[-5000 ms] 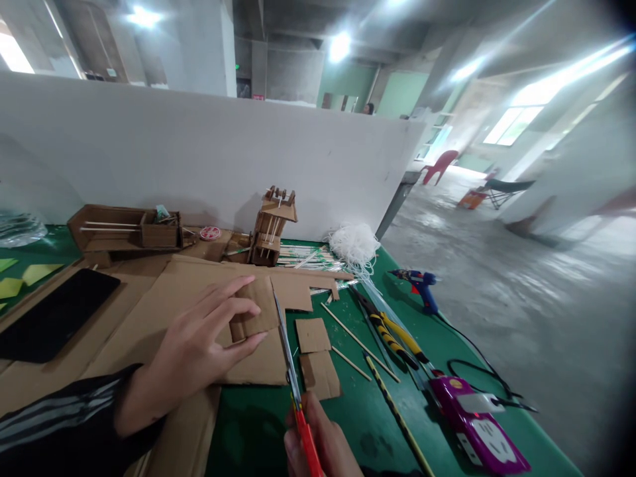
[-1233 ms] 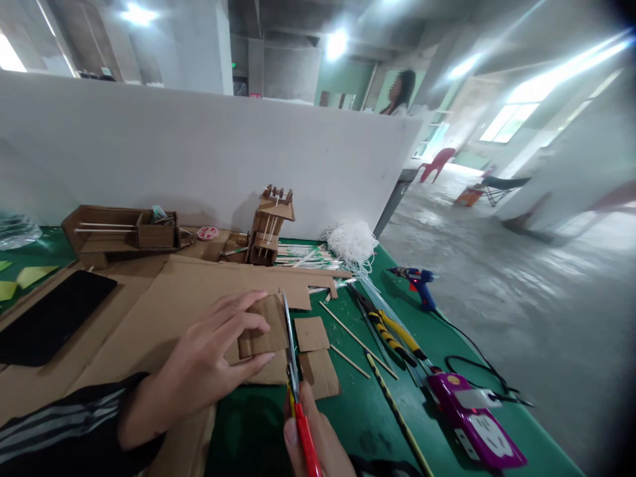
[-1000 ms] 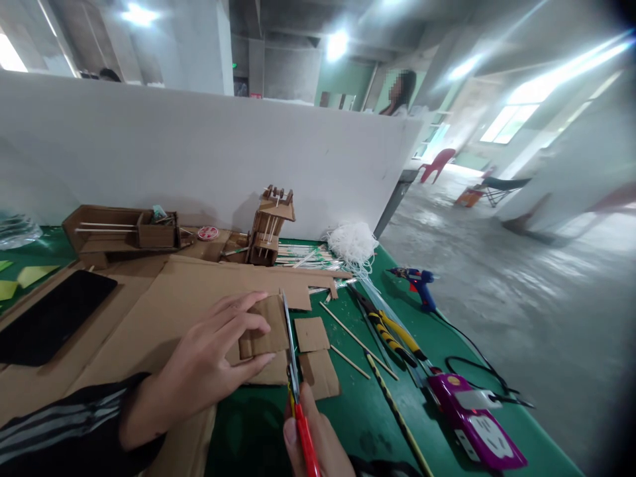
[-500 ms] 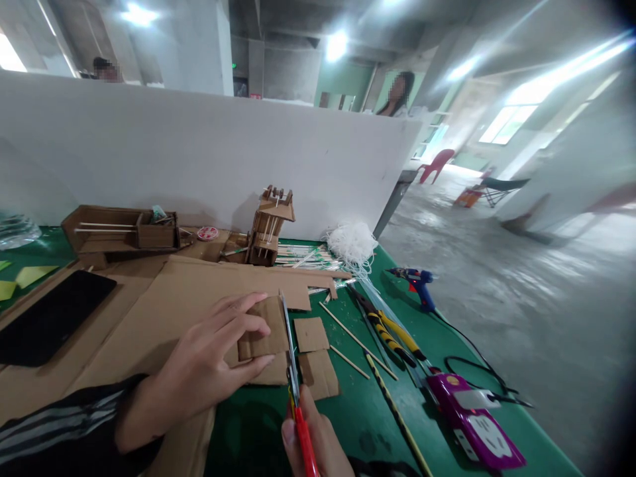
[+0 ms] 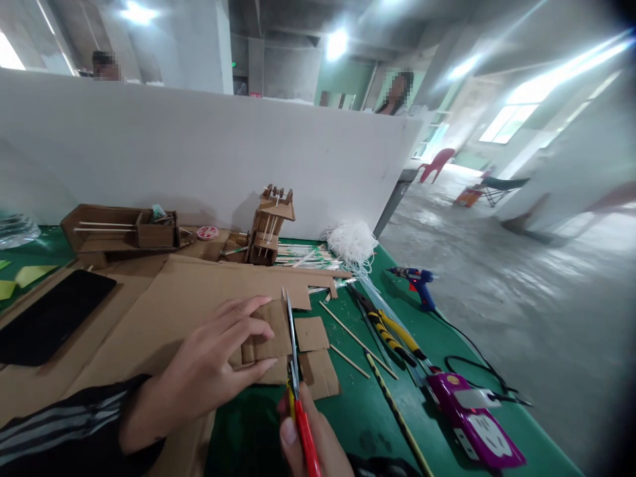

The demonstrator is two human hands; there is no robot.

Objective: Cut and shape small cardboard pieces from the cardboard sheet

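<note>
My left hand point(image 5: 218, 351) is closed on a small rectangular cardboard piece point(image 5: 271, 334), gripped between the fingers and thumb. In my right hand point(image 5: 315, 430) are scissors point(image 5: 305, 424) with red and yellow handles. Their blades point away from me and lie along the right edge of the held piece; whether they bite into it I cannot tell. Two small cut cardboard pieces, one nearer point(image 5: 318, 374) and one farther point(image 5: 312, 333), lie just right of the blades. Under my left hand spreads a large cardboard sheet point(image 5: 134, 318).
Right of the scissors lie wooden sticks point(image 5: 355, 334), pliers point(image 5: 385, 324), a striped rod point(image 5: 397, 411), a purple power strip point(image 5: 470, 417) and a blue glue gun point(image 5: 420, 285). Behind stand a cardboard tower point(image 5: 268, 228) and cardboard box point(image 5: 114, 228). A black phone point(image 5: 57, 318) rests left.
The cardboard piece and my left hand have shifted slightly right and towards me. The scissors' blades have moved a little right, and their handles look slightly farther apart.
</note>
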